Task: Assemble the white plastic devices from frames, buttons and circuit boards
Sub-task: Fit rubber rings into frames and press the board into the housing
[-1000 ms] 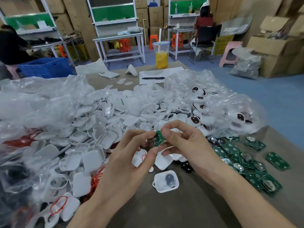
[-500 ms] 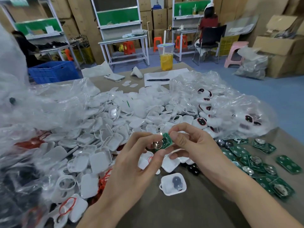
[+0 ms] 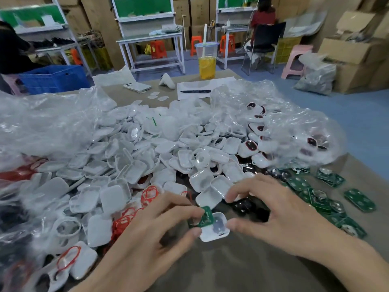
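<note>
Left hand (image 3: 147, 241) low in the middle, thumb and forefinger in a narrow pinch on a green board (image 3: 205, 216). Board tilted over the left rim of a white shell (image 3: 216, 230); touching it or just above, cannot tell. Shell flat on the brown table (image 3: 231, 268), hollow side up, with a dark button (image 3: 217, 225) inside.

Right hand (image 3: 282, 220) just right of the shell, fingers spread wide and bent, gripping nothing. Thumb tip against the shell's right rim, forefinger over the near edge of the pile (image 3: 130, 165).

Pile of white shells and frames across the middle of the table, with red loops (image 3: 124, 220) among them near the left hand. Black buttons (image 3: 246, 206) loose between pile and right hand. Spare boards (image 3: 320, 199) scattered green at the right, well apart from the shell.

2 clear bags: left bag (image 3: 42, 123) crumpled over the pile's far left, right bag (image 3: 294, 127) over white pieces with dark red faces.

At the table's far edge: phone (image 3: 137, 87), pen (image 3: 195, 91) on a white sheet (image 3: 221, 84), and cup (image 3: 207, 60) of yellow drink with a straw.
</note>
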The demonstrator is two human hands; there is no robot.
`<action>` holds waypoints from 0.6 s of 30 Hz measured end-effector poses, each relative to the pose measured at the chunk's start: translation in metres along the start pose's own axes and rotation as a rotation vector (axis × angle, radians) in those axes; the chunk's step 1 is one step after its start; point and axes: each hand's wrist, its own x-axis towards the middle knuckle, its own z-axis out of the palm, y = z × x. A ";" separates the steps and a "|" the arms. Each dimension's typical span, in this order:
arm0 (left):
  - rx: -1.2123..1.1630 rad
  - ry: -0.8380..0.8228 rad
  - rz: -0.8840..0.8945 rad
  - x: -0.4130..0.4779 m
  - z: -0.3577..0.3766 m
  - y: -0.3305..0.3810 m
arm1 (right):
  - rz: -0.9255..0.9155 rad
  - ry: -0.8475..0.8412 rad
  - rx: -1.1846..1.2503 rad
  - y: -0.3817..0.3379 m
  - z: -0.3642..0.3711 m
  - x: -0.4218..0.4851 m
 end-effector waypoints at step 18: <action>0.061 -0.141 0.010 0.008 0.010 0.010 | -0.138 -0.185 -0.271 0.002 0.007 0.004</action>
